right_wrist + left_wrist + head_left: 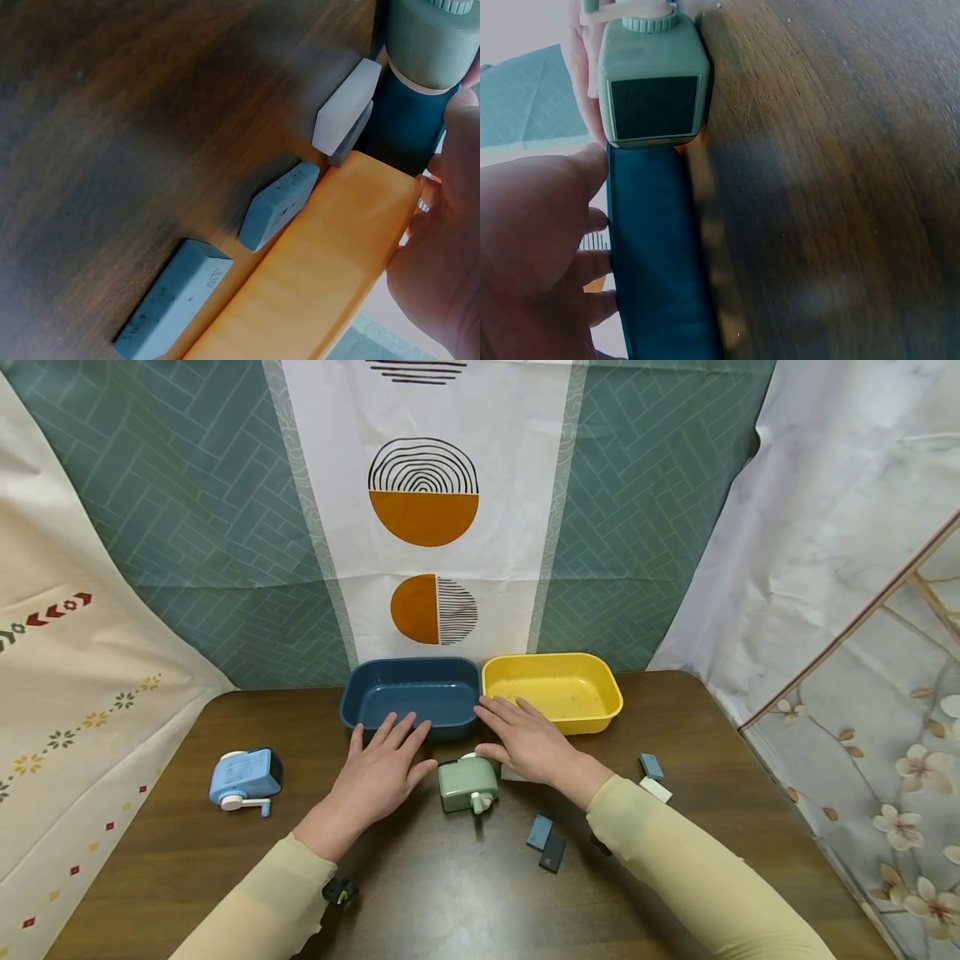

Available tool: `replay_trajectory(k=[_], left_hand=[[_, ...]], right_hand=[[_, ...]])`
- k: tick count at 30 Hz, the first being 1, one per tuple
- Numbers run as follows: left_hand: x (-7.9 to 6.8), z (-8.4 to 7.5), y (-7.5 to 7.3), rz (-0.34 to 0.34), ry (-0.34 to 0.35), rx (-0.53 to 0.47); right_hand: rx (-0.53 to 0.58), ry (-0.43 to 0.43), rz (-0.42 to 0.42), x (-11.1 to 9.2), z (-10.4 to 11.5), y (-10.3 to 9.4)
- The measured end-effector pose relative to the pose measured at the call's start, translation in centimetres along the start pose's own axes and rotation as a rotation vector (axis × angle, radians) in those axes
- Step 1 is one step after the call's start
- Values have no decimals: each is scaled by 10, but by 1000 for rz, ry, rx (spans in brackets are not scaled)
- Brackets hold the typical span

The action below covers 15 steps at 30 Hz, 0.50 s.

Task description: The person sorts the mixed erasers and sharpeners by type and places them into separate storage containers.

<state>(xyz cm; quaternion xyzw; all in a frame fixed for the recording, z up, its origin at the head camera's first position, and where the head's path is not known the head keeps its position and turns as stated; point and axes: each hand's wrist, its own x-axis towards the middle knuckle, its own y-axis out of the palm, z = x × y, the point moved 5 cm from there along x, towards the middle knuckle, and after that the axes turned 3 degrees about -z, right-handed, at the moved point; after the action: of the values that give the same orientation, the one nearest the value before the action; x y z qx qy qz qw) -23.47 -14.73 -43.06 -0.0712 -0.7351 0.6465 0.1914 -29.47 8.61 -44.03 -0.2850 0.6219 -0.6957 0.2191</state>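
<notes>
My left hand (381,774) is spread with straight fingers, its fingertips at the front rim of the dark blue tray (360,702). My right hand (528,743) also has its fingers extended, right at the near left corner of the yellow tray (585,724). Between the two hands stands a green crank pencil sharpener (463,783) with a white handle; both thumbs lie close to it. In the left wrist view, the sharpener (656,75) has a dark window. A white block (346,109) sits beside the yellow tray, mostly hidden by my right hand in the head view.
A light blue crank sharpener (243,777) stands on the left of the wooden table. Nearer the front lie a blue block (539,832) and a dark block (552,852). Another blue block (651,766) and a white block (656,790) lie beyond my right forearm. Patterned cloth hangs behind.
</notes>
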Motion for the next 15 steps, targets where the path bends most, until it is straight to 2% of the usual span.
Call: replay_trajectory(k=[9,15], left_hand=[[-1,3,-1,15,-19,5],[-3,4,-5,-16,-19,11]], right_hand=[[-3,1,-5,-1,1,1],[-7,-2,-13,-1,1,0]])
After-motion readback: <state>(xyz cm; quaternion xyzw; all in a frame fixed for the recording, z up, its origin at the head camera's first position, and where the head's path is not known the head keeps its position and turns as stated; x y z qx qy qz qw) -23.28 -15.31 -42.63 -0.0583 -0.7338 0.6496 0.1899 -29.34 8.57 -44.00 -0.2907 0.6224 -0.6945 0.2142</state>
